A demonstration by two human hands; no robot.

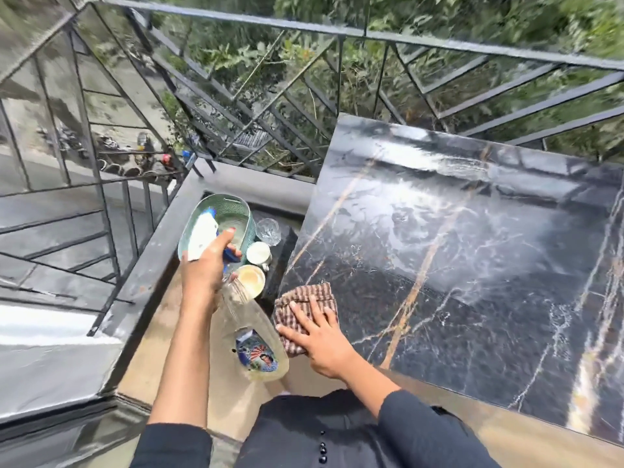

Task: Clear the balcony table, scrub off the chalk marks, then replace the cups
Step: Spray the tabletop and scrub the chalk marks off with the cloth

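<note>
Hands first: our left hand (206, 268) is curled round the neck of a clear spray bottle (251, 320). Its white and blue head pokes out above the fingers, and the body slants down towards us. Our right hand (319, 336) lies flat, fingers spread and straight, pressing on a brown checked cloth (304, 293). The two hands are apart, with the bottle between them.

The cloth sits on the near left corner of the table (472, 251), a dark marble-look top with pale and tan veins. A whitish patch spreads across its middle, and we cannot tell chalk from glare there. Nothing but the cloth and our hand rests on the top.

The cups are off the table, to its left, on a low dark surface (285, 244). A cup of tan liquid (250, 279) is nearest and partly behind the bottle, a white cup (258, 254) is just beyond it, and a cut glass (268, 231) is farthest. A green basket (233, 211) lies just left of them, partly behind our left hand.

A dark metal railing (371, 35) runs along the far and left sides, with green leaves beyond it.
</note>
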